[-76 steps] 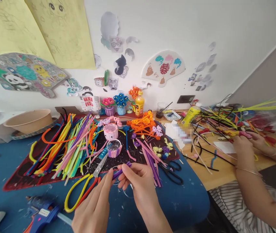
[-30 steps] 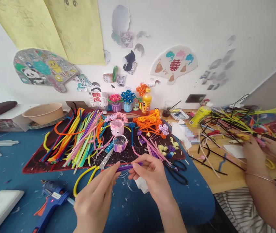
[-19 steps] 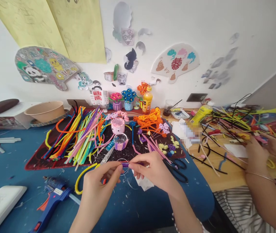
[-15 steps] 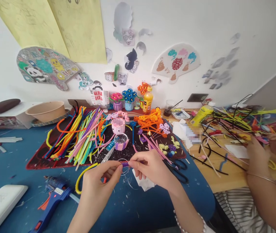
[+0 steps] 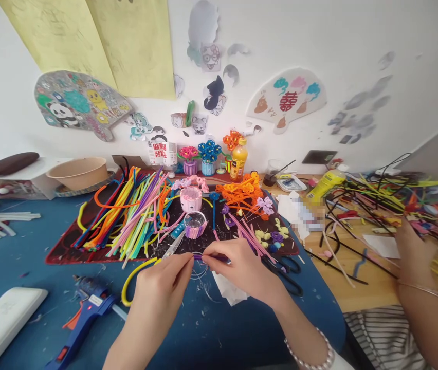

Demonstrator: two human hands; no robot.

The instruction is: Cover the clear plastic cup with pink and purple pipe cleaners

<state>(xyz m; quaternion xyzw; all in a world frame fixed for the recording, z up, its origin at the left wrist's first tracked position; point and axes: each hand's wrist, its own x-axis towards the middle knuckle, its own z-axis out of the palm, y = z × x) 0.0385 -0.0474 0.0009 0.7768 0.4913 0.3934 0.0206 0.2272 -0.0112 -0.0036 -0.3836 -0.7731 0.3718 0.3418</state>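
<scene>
My left hand (image 5: 165, 288) and my right hand (image 5: 238, 264) meet at the fingertips above the blue table. Both are closed in a pinch on a short purple pipe cleaner (image 5: 197, 257), mostly hidden by the fingers. Just beyond them is a small clear cup with a purple and pink band (image 5: 195, 231). Behind it stands a pink pipe-cleaner pot (image 5: 190, 199). The silver scissor blades (image 5: 173, 245) lie by my left fingers, and black scissor handles (image 5: 290, 275) show right of my right hand. A white paper (image 5: 230, 289) is partly under my right hand.
Bundled coloured pipe cleaners (image 5: 138, 210) cover the mat's left side, orange ones (image 5: 242, 192) its right. A blue glue gun (image 5: 90, 308) and a white case (image 5: 8, 318) lie at the left front. A co-worker's hand (image 5: 415, 246) works among pipe cleaners at the right.
The view has shifted slightly, so the scene sits farther right. My fingertips are closer together, and less purple shows between them. The co-worker's hands have moved a little.
</scene>
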